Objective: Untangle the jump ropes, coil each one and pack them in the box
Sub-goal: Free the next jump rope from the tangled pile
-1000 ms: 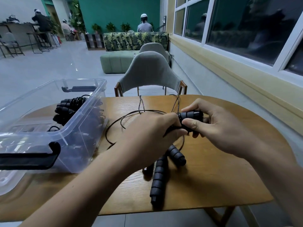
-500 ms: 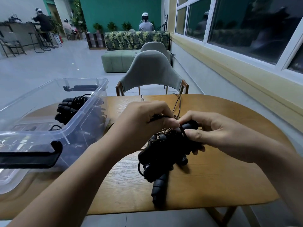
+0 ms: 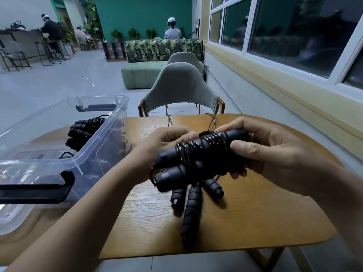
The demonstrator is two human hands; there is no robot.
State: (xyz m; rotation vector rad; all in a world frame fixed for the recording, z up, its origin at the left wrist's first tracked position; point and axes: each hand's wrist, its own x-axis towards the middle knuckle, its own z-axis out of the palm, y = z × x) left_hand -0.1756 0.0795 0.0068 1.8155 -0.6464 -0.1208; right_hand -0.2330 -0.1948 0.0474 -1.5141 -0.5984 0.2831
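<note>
Both hands curl around the coiled jump rope [image 3: 200, 152], held above the table [image 3: 255, 213]. The left hand [image 3: 167, 146] grips the wound middle and the right hand [image 3: 275, 152] grips the handle end. Its long axis runs from 8 to 2 o'clock. The box [image 3: 82, 159] lies at 9 o'clock, nearer the left hand, while loose handles [image 3: 191, 209] lie at 6 o'clock.

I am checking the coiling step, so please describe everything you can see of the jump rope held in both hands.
The held jump rope is a bundle: two black ribbed handles, foam-like, lie side by side, with a thin dark speckled cord wound around them in several turns. It is tilted, its flat ends pointing lower left, above the wooden table. The left hand grips its left side; the right hand pinches the upper handle's far end.
</note>
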